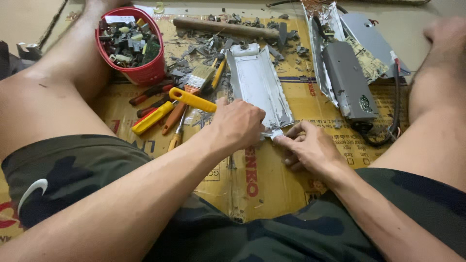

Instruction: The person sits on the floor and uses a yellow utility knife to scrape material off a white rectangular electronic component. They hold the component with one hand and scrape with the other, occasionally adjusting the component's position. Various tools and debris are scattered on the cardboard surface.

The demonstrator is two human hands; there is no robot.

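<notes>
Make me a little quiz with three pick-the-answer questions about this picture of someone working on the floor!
1. Where does the red basket of small parts stand?
A. far left, beside the leg
B. on the grey box
C. between the two hands

2. What colour is the handle of the tool that the left hand holds?
A. blue
B. yellow
C. green

3. How does the long grey metal cover lie?
A. standing upright
B. rolled into a tube
C. flat on the cardboard

Answers:
1. A, the basket sits at the upper left, next to the person's leg.
2. B, a yellow handle sticks out of that hand.
3. C, it lies flat on the cardboard sheet, with the right hand at its near end.
</notes>
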